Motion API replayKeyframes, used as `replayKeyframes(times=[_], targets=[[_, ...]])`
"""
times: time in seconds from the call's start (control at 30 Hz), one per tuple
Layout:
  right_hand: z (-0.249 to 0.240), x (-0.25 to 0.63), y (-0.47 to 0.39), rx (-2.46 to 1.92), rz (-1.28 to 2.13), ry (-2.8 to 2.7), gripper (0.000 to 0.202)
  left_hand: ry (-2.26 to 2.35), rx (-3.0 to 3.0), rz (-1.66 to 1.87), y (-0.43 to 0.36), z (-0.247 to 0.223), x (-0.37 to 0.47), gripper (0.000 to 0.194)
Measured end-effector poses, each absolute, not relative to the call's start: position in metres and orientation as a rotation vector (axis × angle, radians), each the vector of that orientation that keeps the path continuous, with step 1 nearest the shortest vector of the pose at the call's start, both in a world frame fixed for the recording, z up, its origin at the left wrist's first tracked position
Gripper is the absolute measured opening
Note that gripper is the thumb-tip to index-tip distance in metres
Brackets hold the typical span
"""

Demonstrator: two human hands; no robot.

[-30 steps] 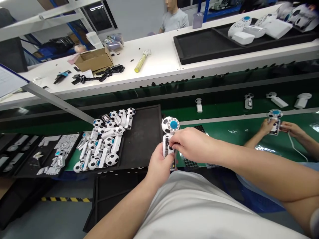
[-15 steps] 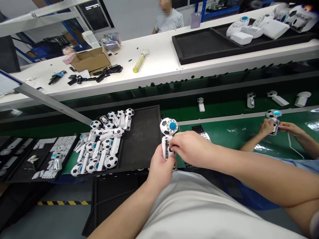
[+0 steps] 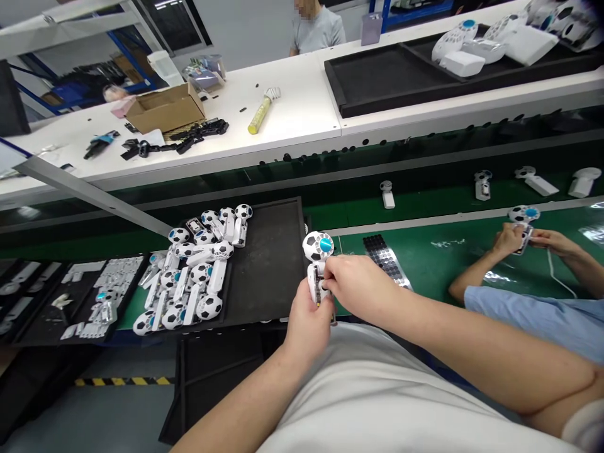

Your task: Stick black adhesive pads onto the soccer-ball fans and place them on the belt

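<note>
We clamp the left hand [image 3: 309, 321] around the white plastic handheld unit with a football-patterned ball head [image 3: 313, 274]. Quantity held: one. The unit is in front of our torso, just right of the black rectangular tray [image 3: 267, 264], ball head outermost, with one blue disc on the ball. The fingers of the right hand [image 3: 358, 284] are bent against the open front of the handle; we cannot tell whether they grip a part, as the fingertips are hidden.

On the left portion of the tray we count about twelve ball heads, some overlapping. Beyond the right hand lies one sheet of dark round pads [image 3: 384, 259]. Four white units [image 3: 388, 199] lie in a row on the far green strip [image 3: 349, 211]. At right, two hands of a co-worker [image 3: 509, 239] hold one similar unit [image 3: 519, 214]. The white shelf [image 3: 302, 104] carries one tan cardboard box [image 3: 165, 110] and one yellow-handled tool [image 3: 259, 117]. Any brands or labels are too small for us to read.
</note>
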State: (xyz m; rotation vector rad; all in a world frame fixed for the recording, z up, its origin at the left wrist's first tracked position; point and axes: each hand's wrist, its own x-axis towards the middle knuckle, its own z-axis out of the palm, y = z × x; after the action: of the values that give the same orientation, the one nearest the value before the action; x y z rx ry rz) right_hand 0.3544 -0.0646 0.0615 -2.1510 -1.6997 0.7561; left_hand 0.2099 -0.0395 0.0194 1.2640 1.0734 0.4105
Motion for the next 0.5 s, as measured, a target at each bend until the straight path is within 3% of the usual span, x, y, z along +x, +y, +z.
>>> replayKeyframes(times=[0.03,0.17,0.3,0.4,0.5], targets=[[0.057,0.356,-0.064,-2.143,0.793,-1.582,0.007,1.084,1.22,0.42,-0.038,0.019,0.211,0.028],[0.027,0.359,-0.061,-1.863,1.156,-1.051,0.048,1.025,0.993,0.471,-0.032,0.016,0.217,0.04],[-0.023,0.362,-0.056,-1.489,1.37,-0.811,0.037,1.015,1.29,0.314,-0.02,-0.002,0.219,0.061],[-0.074,0.375,-0.05,-1.618,1.38,-0.621,0.027,1.224,1.791,0.122,0.017,-0.021,0.21,0.063],[-0.126,0.402,-0.044,-1.882,1.357,-0.51,0.021,1.531,1.996,0.156,0.084,-0.027,0.189,0.061]])
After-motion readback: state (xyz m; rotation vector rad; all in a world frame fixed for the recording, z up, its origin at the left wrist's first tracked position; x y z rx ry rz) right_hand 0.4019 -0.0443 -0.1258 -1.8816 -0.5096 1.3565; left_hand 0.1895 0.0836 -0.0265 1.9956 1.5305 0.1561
